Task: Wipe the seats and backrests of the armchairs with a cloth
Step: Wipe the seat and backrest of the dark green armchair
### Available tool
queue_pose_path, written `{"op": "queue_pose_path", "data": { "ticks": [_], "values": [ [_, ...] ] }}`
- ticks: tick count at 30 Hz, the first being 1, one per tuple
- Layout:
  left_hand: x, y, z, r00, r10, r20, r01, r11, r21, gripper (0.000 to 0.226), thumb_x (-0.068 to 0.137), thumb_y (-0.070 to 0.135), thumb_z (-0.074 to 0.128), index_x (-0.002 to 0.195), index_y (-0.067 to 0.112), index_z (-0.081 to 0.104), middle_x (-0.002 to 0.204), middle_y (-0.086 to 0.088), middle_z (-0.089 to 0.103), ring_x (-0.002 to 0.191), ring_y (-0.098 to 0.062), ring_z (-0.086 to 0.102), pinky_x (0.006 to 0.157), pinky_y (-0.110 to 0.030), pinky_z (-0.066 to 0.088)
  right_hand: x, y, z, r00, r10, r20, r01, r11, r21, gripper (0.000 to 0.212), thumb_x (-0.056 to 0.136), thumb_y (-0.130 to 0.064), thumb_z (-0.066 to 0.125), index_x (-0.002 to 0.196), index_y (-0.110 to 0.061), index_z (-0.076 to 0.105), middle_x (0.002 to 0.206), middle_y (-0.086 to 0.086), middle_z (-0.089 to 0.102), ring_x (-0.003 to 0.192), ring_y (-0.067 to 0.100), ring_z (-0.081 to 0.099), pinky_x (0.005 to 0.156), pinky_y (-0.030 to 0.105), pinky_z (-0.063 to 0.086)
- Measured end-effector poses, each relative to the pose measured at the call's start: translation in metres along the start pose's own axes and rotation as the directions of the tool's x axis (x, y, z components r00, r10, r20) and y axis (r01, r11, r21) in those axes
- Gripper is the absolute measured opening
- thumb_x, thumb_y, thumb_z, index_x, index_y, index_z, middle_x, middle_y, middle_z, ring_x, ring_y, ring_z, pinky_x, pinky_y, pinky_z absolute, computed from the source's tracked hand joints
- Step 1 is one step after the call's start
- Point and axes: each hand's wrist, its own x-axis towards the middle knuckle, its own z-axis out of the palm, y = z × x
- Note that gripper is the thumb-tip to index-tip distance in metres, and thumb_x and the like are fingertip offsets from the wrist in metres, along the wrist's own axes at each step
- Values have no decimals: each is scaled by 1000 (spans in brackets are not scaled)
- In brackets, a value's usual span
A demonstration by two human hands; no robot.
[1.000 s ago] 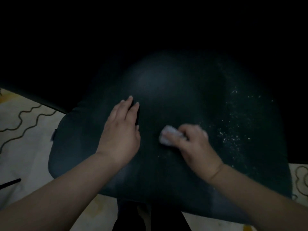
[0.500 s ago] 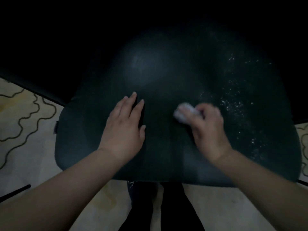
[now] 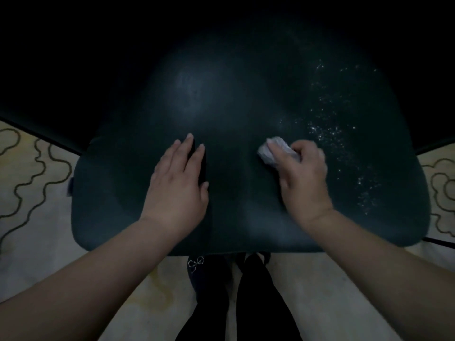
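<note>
A dark armchair seat fills the middle of the dim head view. My left hand lies flat on its front part, fingers straight and pointing away from me. To the right, my right hand grips a small crumpled pale cloth and presses it onto the seat. White specks are scattered over the seat's right side, just right of the cloth. The backrest is lost in darkness at the top.
Pale floor with dark wavy line patterns shows on both sides of the seat. My dark-trousered legs stand at the seat's front edge. Thin dark chair legs run out from under the seat on the left and right.
My right hand slid the cloth away from me and a little rightward, toward the white specks. The left hand stayed flat in the same spot. The view shifted so the seat sits lower and more centred.
</note>
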Motion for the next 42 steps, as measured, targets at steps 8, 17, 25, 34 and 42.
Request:
{"op": "queue_pose_path", "data": {
  "ticks": [8, 17, 25, 34, 42],
  "values": [
    [9, 16, 2, 998, 59, 37, -60, 998, 14, 69, 92, 30, 55, 151, 16, 24, 161, -3, 9, 147, -22, 6, 118, -40, 13, -62, 4, -18, 978, -65, 197, 64, 998, 13, 23, 86, -26, 66, 108, -33, 71, 93, 7, 62, 82, 28, 57, 73, 41, 47],
    [23, 46, 16, 995, 97, 27, -98, 995, 23, 67, 90, 28, 57, 149, 14, 28, 160, -6, 14, 146, -25, 11, 117, -44, 13, -64, -10, -11, 989, 145, 30, -146, 988, 49, 58, 75, 6, 68, 128, -15, 62, 98, 22, 58, 81, 38, 54, 71, 45, 45],
    [28, 57, 21, 990, 139, 22, -140, 989, 53, 67, 88, 24, 60, 148, 11, 32, 158, -9, 20, 145, -29, 15, 118, -48, 16, -65, 68, -36, 952, 293, -85, -297, 954, -41, 40, 85, 1, 60, 121, -15, 65, 102, 24, 54, 90, 38, 51, 78, 47, 46],
    [33, 73, 24, 987, 155, 42, -157, 985, 71, 67, 91, 27, 58, 149, 13, 28, 159, -7, 15, 146, -27, 10, 119, -45, 11, -102, 59, -40, 959, 285, -3, -285, 959, -1, 41, 89, -15, 49, 129, -16, 61, 106, 18, 54, 93, 33, 49, 82, 46, 45],
    [44, 73, 24, 987, 154, 43, -158, 982, 100, 69, 89, 28, 59, 148, 13, 29, 159, -9, 18, 145, -30, 13, 119, -47, 13, -78, 63, -31, 909, 411, -68, -407, 911, 60, 39, 91, -14, 53, 129, -17, 59, 117, 18, 50, 106, 29, 45, 92, 42, 42]
  ]
}}
